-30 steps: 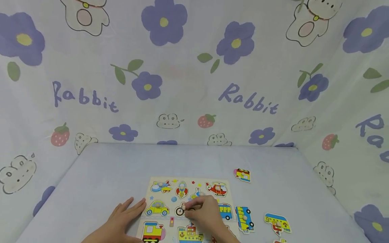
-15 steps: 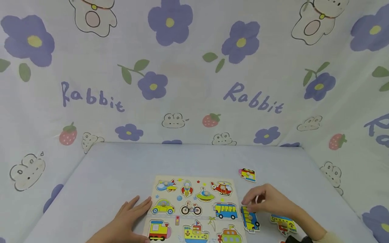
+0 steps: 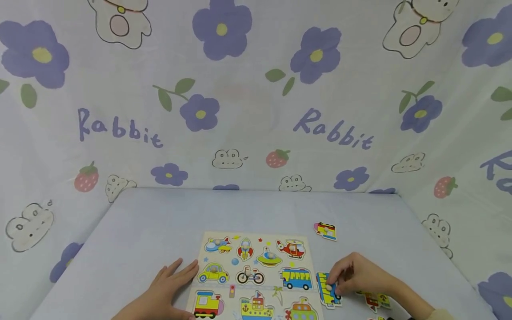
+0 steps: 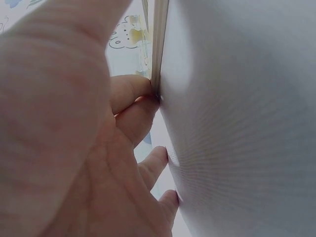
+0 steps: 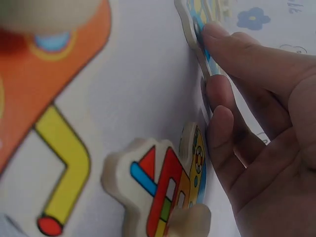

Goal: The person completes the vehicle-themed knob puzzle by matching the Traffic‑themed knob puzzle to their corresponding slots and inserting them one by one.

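Observation:
A wooden knob puzzle board (image 3: 256, 262) with vehicle pictures lies on the table. My left hand (image 3: 166, 289) rests at its left edge, fingers spread, and fingertips touch the board's side in the left wrist view. To the board's right lies a blue and yellow bus puzzle piece (image 3: 324, 293), turned sideways. My right hand (image 3: 360, 275) is over it with bent fingers; thumb and index finger are right beside its wooden knob (image 3: 329, 287). In the right wrist view the thumb (image 5: 215, 34) overlaps the piece. I cannot tell whether they pinch it.
A train puzzle piece (image 3: 326, 230) lies beyond the bus piece. Partly under my right hand is a ship puzzle piece (image 3: 374, 300). Close to the right wrist camera is an orange piece (image 5: 54, 84). A printed curtain (image 3: 256, 111) closes the back of the table.
The right hand has left the bicycle on the board, moved right, and come down at the bus piece. The left hand stays at the board's edge. The camera view shifted slightly.

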`<state>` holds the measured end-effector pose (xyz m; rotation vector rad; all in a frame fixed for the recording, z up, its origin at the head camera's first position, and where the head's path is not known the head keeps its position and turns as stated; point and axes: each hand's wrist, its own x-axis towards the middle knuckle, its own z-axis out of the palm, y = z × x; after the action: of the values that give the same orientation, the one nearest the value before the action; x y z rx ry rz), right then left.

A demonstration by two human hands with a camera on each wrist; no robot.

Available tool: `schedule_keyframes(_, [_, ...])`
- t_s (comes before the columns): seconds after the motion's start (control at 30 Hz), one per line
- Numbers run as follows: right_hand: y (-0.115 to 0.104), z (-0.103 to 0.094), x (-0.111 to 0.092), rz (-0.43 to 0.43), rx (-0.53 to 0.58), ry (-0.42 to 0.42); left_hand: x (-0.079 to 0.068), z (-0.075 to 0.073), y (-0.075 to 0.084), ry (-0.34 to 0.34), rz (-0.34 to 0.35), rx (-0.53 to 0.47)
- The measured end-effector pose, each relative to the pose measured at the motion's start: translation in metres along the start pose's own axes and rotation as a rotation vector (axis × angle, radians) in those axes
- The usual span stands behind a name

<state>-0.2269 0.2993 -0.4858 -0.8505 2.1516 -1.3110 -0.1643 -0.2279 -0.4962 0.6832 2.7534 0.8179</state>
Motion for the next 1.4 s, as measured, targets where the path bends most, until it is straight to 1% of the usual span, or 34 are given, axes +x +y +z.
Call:
schedule_keyframes(0.1, [-0.0018, 0.0019, 0.0007, 0.006, 0.017, 0.002, 0.0001, 0.0005, -0.0008, 0.004, 0.004, 0.011])
schedule_keyframes(0.27, [-0.0041, 0.0047, 0.0021, 0.023, 0.045, 0.002, 0.0007, 0.0013, -0.0014, -0.002, 0.004, 0.001])
schedule_keyframes(0.4, [-0.0035, 0.0061, 0.0036, 0.025, 0.042, -0.013, 0.0010, 0.0024, -0.0015, -0.002, 0.000, 0.003])
schedule_keyframes(0.6, [-0.0011, 0.0065, 0.0067, 0.005, 0.021, -0.032, 0.0011, 0.0027, -0.0006, 0.008, -0.008, 0.000])
schedule_keyframes(0.77, [-0.0013, 0.0057, 0.0079, -0.005, -0.002, -0.018, 0.0011, 0.0019, 0.0004, 0.009, -0.011, 0.000])
schedule_keyframes(1.1, [-0.0045, 0.0060, 0.0082, 0.029, 0.008, 0.018, 0.0007, 0.0023, 0.0005, 0.001, -0.035, -0.024])
schedule_keyframes(1.23, [-0.0069, 0.0047, 0.0071, 0.038, 0.008, 0.030, -0.0004, 0.0002, 0.0018, 0.003, -0.020, -0.024])
schedule_keyframes(1.4, [-0.0089, 0.0024, 0.0064, 0.025, -0.010, 0.035, -0.0017, -0.0017, 0.0019, 0.015, 0.015, -0.007])
